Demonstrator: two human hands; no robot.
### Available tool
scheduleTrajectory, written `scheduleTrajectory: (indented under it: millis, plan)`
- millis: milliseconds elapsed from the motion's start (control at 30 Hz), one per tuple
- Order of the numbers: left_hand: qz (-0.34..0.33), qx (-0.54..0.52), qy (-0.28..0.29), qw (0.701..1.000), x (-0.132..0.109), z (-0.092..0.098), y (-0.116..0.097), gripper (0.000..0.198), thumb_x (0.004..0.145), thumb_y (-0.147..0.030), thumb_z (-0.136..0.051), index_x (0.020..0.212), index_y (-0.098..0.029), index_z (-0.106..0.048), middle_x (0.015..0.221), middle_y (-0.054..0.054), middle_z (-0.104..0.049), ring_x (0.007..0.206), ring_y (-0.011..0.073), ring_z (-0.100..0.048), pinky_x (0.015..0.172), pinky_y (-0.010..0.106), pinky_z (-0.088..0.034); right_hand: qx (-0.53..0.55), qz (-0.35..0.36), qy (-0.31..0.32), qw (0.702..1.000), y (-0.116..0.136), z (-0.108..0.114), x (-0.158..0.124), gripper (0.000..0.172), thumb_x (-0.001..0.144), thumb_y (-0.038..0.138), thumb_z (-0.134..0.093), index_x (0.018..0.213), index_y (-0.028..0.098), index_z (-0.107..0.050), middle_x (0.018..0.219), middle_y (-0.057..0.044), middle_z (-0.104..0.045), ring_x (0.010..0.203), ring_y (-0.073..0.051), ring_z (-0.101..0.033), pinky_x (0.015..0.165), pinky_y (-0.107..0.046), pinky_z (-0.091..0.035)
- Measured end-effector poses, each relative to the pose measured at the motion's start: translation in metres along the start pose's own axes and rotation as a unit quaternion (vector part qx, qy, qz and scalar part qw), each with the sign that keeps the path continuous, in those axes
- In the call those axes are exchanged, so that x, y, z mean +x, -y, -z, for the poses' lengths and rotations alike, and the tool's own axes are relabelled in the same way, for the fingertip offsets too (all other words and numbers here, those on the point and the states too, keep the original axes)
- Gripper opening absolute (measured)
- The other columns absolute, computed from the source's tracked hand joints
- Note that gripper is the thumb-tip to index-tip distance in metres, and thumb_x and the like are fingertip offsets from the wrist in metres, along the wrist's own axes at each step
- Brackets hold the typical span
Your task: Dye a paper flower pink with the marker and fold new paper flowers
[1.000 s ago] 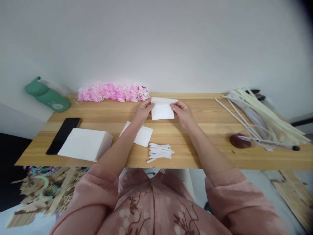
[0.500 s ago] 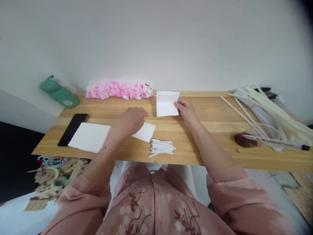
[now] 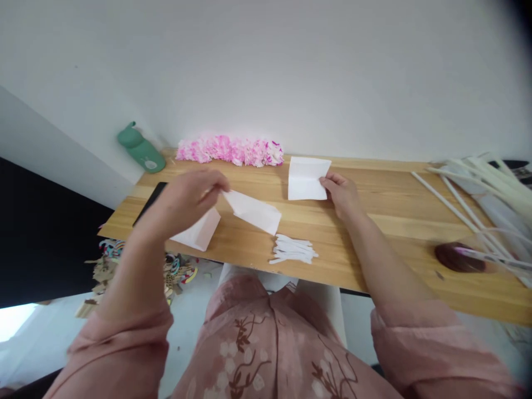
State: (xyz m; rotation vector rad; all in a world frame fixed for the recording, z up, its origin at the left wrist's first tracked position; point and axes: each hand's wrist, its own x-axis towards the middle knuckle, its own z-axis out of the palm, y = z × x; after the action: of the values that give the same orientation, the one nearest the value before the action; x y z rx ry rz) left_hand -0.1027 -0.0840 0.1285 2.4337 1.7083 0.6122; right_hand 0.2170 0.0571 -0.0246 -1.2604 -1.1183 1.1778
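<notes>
My left hand [image 3: 191, 197] pinches the upper left corner of a white paper sheet [image 3: 255, 210], lifting that side while the rest slopes down to the right toward the table. Farther back, my right hand [image 3: 339, 191] grips the right edge of a creased white paper square [image 3: 306, 178] between thumb and fingers. A stack of white paper [image 3: 199, 233] lies partly under my left forearm and hand. In front of the lifted sheet is a small bundle of white strips [image 3: 293, 249], near the table's front edge.
A pink and white fluffy flower strip [image 3: 233, 149] lies along the wall. At the left are a green bottle [image 3: 142, 148] and a black phone [image 3: 152, 202], partly hidden. Pale rods [image 3: 457, 205] and a cup of dark red liquid [image 3: 459, 256] occupy the right side of the wooden table [image 3: 386, 188].
My left hand has taken hold of the paper sheet's corner and raised it, moving left. My right hand still holds the creased square. The whole view has shifted slightly.
</notes>
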Motion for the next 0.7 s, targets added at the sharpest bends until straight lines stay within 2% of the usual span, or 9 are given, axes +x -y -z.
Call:
scheduleTrajectory:
  millis: [67, 200, 267, 367, 467, 533, 633, 700]
  plan:
    - [0.027, 0.009, -0.035, 0.999, -0.013, 0.025, 0.012, 0.021, 0.082, -0.024, -0.045, 0.086, -0.02, -0.065, 0.085, 0.0, -0.067, 0.076, 0.0129, -0.057, 0.071, 0.024, -0.041, 0.004, -0.003, 0.001, 1.0, 0.002, -0.001, -0.002, 0.017, 0.062, 0.034, -0.071, 0.073, 0.022, -0.065, 0.066, 0.002, -0.063, 0.056, -0.012, -0.052, 0.053, -0.026, -0.042]
    - [0.124, 0.068, -0.031, 0.989, -0.033, 0.057, 0.042, 0.026, 0.078, -0.03, -0.046, 0.09, -0.019, -0.066, 0.078, -0.005, -0.066, 0.069, 0.0095, -0.053, 0.065, 0.022, -0.038, 0.001, -0.002, 0.003, 1.0, 0.004, -0.001, -0.004, 0.016, 0.064, 0.033, -0.07, 0.073, 0.021, -0.065, 0.067, 0.002, -0.064, 0.057, -0.012, -0.053, 0.055, -0.027, -0.043]
    - [0.163, 0.05, -0.021, 0.985, -0.04, 0.068, 0.054, 0.026, 0.077, -0.033, -0.049, 0.093, -0.021, -0.065, 0.084, -0.006, -0.067, 0.075, 0.0097, -0.055, 0.069, 0.022, -0.039, -0.001, 0.0, 0.005, 1.0, 0.002, 0.0, -0.004, 0.017, 0.064, 0.034, -0.07, 0.074, 0.021, -0.065, 0.067, 0.002, -0.064, 0.058, -0.013, -0.053, 0.056, -0.027, -0.043]
    - [0.185, 0.008, -0.018, 0.983, -0.05, 0.082, 0.065, 0.023, 0.08, -0.034, -0.05, 0.092, -0.023, -0.065, 0.088, -0.011, -0.066, 0.083, 0.0092, -0.055, 0.078, 0.026, -0.041, -0.009, 0.004, 0.012, 1.0, 0.0, 0.001, -0.002, 0.018, 0.064, 0.036, -0.07, 0.075, 0.023, -0.066, 0.07, 0.001, -0.065, 0.059, -0.014, -0.054, 0.056, -0.029, -0.043]
    - [0.196, 0.027, -0.007, 0.98, -0.058, 0.089, 0.068, 0.021, 0.079, -0.035, -0.053, 0.09, -0.024, -0.067, 0.088, -0.012, -0.067, 0.084, 0.0095, -0.056, 0.083, 0.03, -0.042, -0.011, -0.006, 0.008, 1.0, -0.001, 0.001, -0.001, 0.017, 0.063, 0.036, -0.071, 0.074, 0.024, -0.067, 0.07, 0.0, -0.065, 0.058, -0.014, -0.053, 0.055, -0.029, -0.042]
    - [0.17, 0.04, 0.005, 0.985, -0.063, 0.087, 0.068, 0.021, 0.078, -0.036, -0.052, 0.084, -0.023, -0.068, 0.086, -0.009, -0.068, 0.083, 0.011, -0.058, 0.082, 0.03, -0.044, -0.011, -0.011, 0.002, 1.0, -0.001, 0.001, -0.001, 0.017, 0.061, 0.035, -0.072, 0.073, 0.024, -0.067, 0.069, 0.0, -0.065, 0.057, -0.014, -0.052, 0.054, -0.029, -0.042]
    - [0.11, 0.041, 0.056, 0.991, -0.075, 0.079, 0.068, 0.025, 0.075, -0.033, -0.044, 0.073, -0.027, -0.068, 0.085, -0.005, -0.069, 0.08, 0.0143, -0.061, 0.075, 0.031, -0.047, -0.015, -0.004, 0.002, 1.0, 0.0, 0.0, -0.001, 0.019, 0.06, 0.037, -0.074, 0.072, 0.024, -0.067, 0.07, 0.0, -0.066, 0.057, -0.015, -0.053, 0.054, -0.03, -0.042]
    - [0.1, 0.067, 0.077, 0.99, -0.086, 0.074, 0.069, 0.028, 0.071, -0.028, -0.039, 0.071, -0.03, -0.067, 0.082, -0.004, -0.068, 0.077, 0.0159, -0.061, 0.072, 0.033, -0.048, -0.016, -0.002, 0.002, 1.0, 0.0, 0.0, -0.001, 0.02, 0.059, 0.038, -0.075, 0.071, 0.025, -0.067, 0.072, -0.001, -0.067, 0.058, -0.015, -0.053, 0.053, -0.03, -0.042]
